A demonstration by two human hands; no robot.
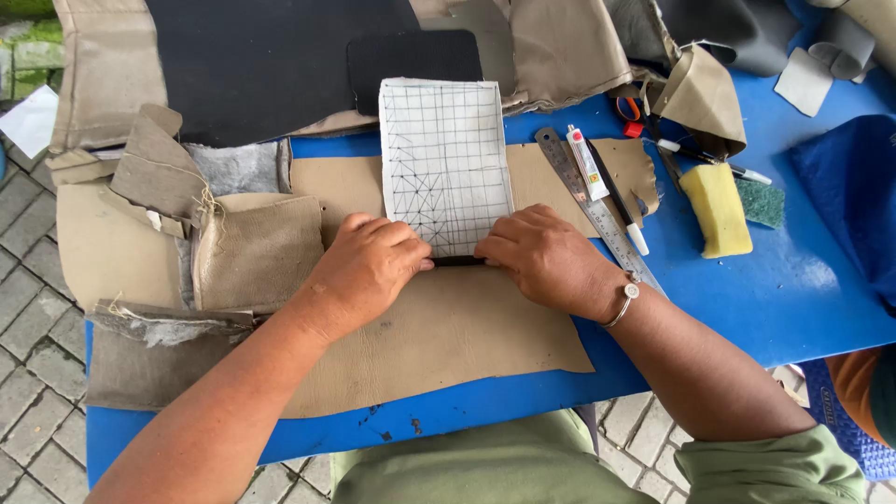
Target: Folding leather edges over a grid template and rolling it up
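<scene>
Fingers (411, 250) of the left hand (364, 271) and right hand (546, 261) press flat, unclenched, on the lower edge of a gridded paper pattern (445, 163) over tan leather (448, 327); a steel ruler (597, 210) lies just right. Positioning seems underway; tracing likely needs steady pressure.

a blue table (793, 299) stands on a paved brick floor (28, 345). a big tan leather sheet (448, 336) lies flat across its middle. tan fabric scraps (252, 252) are piled at the left, and a black sheet (261, 56) lies at the far edge. right of the leather lie a steel ruler (597, 210), a small glue tube (588, 163), a white pen (709, 159) and a yellow sponge (717, 210) with a green pad (763, 202) just beside it. a blue cloth (854, 187) rests at the right edge.
</scene>
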